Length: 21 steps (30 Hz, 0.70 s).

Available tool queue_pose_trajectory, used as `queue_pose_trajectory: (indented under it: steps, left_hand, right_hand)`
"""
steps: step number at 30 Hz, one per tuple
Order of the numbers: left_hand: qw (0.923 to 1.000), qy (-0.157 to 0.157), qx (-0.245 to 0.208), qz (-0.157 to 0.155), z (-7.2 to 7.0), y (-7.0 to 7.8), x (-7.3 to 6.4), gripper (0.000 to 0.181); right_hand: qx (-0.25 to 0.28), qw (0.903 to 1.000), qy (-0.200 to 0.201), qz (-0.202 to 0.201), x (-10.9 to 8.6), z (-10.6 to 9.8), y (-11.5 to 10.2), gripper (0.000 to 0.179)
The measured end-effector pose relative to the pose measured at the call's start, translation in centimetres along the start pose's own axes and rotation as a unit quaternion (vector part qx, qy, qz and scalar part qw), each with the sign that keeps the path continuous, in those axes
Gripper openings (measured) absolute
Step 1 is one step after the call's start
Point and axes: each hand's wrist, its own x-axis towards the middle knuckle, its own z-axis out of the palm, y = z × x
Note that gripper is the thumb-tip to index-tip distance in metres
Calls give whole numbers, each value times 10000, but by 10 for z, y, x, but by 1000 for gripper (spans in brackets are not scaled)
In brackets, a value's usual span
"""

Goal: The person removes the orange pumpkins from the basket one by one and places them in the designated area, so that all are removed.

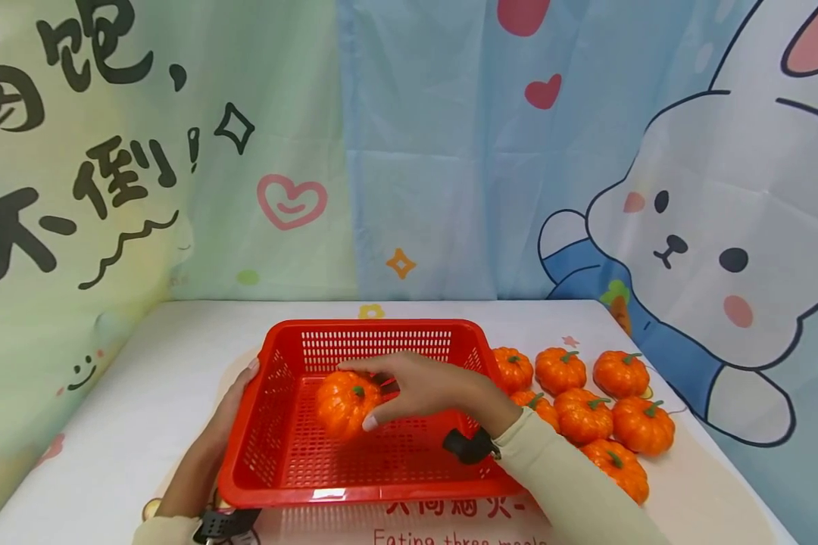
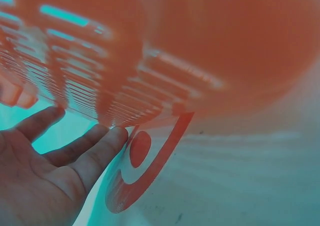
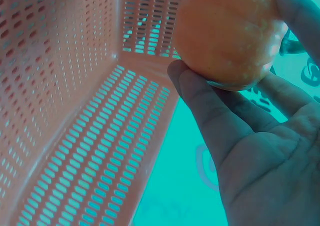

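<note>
A red plastic basket [image 1: 354, 496] with slotted walls stands on the table. Over its inside, my right hand [image 1: 416, 386] grips a small orange pumpkin [image 1: 344, 405] between thumb and fingers. In the right wrist view the same pumpkin [image 3: 230, 36] shows at the fingertips, with the basket's slotted wall [image 3: 70, 76] beside it. My left hand [image 1: 235, 397] is at the basket's left side, close to the rim. From the left wrist view, its fairly straight fingers [image 2: 95, 161] touch the outside of the basket wall.
Several more orange pumpkins [image 1: 582, 416] with green stems lie on the table to the right of the basket, a few close against its wall. The white printed table [image 1: 198, 325] meets a hanging cloth [image 1: 416, 189] at the back, with a cartoon rabbit on it.
</note>
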Motion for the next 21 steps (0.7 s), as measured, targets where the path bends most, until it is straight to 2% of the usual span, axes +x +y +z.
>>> queue_pose_trajectory:
  steps: [5, 11, 15, 18, 21]
  left_hand:
    - [10000, -11, 11, 9, 1, 1, 0, 55]
    - [9995, -171, -256, 17, -1, 0, 0, 50]
    - [9994, -182, -279, -39, -2, -1, -1, 49]
    - [9994, -191, -269, -54, -1, -2, -1, 49]
    - [9991, -244, -349, -16, -1, -1, 0, 50]
  right_hand:
    - [224, 9996, 158, -29, -14, -8, 3, 76]
    - [531, 9978, 358, -147, -30, -14, 9, 75]
    - [818, 9956, 376, -250, -38, -16, 12, 74]
    - [931, 9946, 397, -211, -46, -17, 13, 75]
    - [831, 9955, 446, -18, -54, -19, 14, 76]
